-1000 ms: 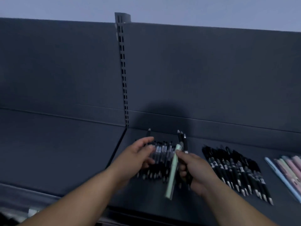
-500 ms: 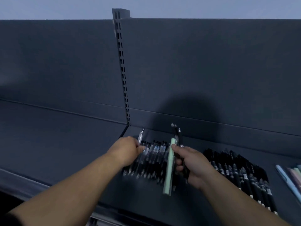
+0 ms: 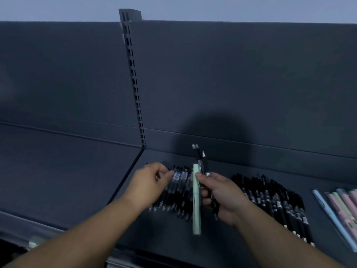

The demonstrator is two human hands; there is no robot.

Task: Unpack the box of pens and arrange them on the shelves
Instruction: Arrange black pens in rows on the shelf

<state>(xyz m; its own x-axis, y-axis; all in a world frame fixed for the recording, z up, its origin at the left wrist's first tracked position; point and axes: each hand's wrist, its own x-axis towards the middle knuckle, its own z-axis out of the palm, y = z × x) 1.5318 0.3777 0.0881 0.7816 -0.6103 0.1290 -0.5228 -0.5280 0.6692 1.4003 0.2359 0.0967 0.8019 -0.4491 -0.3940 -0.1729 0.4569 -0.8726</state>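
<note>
My right hand (image 3: 226, 198) grips a mint green pen (image 3: 196, 209) together with two or three black pens (image 3: 201, 159) whose tips stick up above the fingers. My left hand (image 3: 152, 182) lies with curled fingers on the left end of a row of black and clear pens (image 3: 181, 188) lying on the dark shelf (image 3: 77, 180). Motion blur hides whether it pinches one of them. The box is not in view.
A second row of black pens (image 3: 274, 202) lies to the right of my right hand. Pastel pens (image 3: 343, 207) lie at the far right edge. A slotted upright (image 3: 135, 84) splits the dark back panel, and the shelf section left of it is bare.
My left hand, which held a pen upright half a second ago, has come down onto the left row. No pen shows above it now. My right hand kept its bundle and barely moved.
</note>
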